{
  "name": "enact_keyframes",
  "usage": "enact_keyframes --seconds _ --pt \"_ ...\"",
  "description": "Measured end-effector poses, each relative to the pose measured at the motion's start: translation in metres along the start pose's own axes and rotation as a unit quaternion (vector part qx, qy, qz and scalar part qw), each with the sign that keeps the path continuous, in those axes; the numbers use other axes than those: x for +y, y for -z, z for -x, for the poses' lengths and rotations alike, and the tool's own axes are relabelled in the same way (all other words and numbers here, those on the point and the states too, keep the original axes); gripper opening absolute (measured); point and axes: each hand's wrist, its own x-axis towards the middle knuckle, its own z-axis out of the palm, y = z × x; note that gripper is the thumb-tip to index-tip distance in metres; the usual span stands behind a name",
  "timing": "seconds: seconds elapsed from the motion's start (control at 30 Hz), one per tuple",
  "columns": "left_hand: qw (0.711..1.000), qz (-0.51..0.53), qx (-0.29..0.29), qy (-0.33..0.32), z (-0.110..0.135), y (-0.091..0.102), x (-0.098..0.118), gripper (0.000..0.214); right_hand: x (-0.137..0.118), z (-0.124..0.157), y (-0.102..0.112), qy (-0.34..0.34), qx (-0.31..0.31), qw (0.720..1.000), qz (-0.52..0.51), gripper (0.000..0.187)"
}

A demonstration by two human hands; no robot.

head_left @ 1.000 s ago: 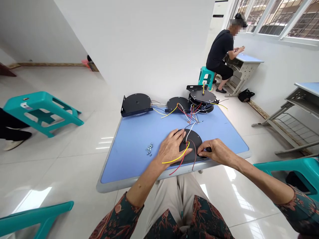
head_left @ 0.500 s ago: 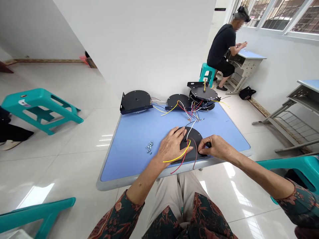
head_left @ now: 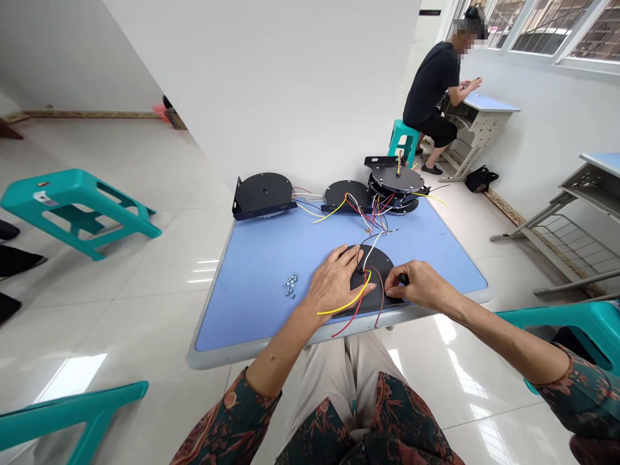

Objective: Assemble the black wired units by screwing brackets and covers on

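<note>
My left hand [head_left: 333, 281] lies flat on a black round metal plate [head_left: 375, 271] at the near edge of the blue table [head_left: 252, 310], with its fingers spread. Yellow, red, brown and white wires [head_left: 356, 305] run from the plate, the yellow one passing just by my left hand. My right hand [head_left: 420, 285] pinches a small black object [head_left: 403, 279] at the plate's right edge; its shape is mostly hidden by my fingers. A small pile of silver screws or nuts [head_left: 290, 285] lies left of my left hand.
Two more black plates [head_left: 264, 196] [head_left: 347, 196] and a stack of plates [head_left: 397, 181] with tangled wires stand at the table's far side. A person [head_left: 431, 81] sits at a desk beyond. Teal stools [head_left: 72, 208] stand around.
The whole scene has drifted upward in view, so my head has shifted. My right hand has edged slightly up and left along the plate; my left hand stays on the plate.
</note>
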Motion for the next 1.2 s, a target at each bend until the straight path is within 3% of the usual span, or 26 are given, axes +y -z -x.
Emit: enact_keyframes --seconds 0.2,0.63,1.2 --pt "1.000 0.001 0.009 -0.003 0.000 -0.001 -0.001 0.075 -0.001 0.002 -0.002 -0.003 0.009 1.000 0.007 0.012" --pt "1.000 -0.004 0.006 -0.006 -0.001 0.001 0.001 0.074 0.011 0.011 -0.009 0.143 0.032 0.988 0.052 0.014" --pt "1.000 0.004 0.010 -0.003 0.000 0.001 0.001 0.076 0.013 0.012 -0.006 0.134 0.040 0.990 0.027 0.013"
